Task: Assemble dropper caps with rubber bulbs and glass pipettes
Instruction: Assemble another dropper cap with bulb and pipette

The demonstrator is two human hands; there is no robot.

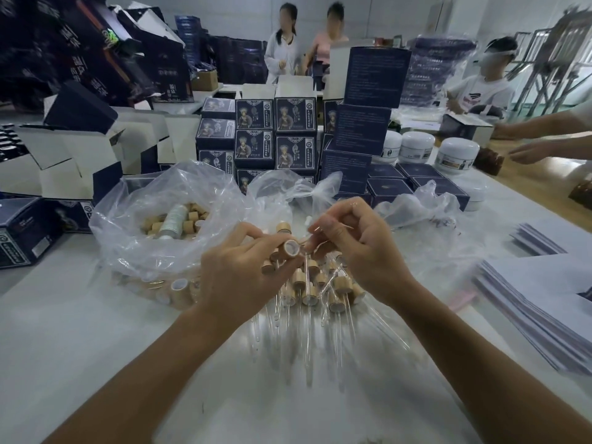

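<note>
My left hand grips a wooden dropper cap with its white-lined open end turned toward me. My right hand pinches a thin glass pipette just right of the cap, its tip close to the cap's opening. Below both hands lies a pile of assembled droppers, wooden caps with glass tubes pointing toward me. A clear plastic bag at the left holds several loose wooden caps; more caps sit under its lower fold.
Stacks of dark blue boxes stand behind the bags, with open cartons at the left. White jars sit at the right rear. Paper sheet stacks lie at the right. Another person's arms reach in from the right.
</note>
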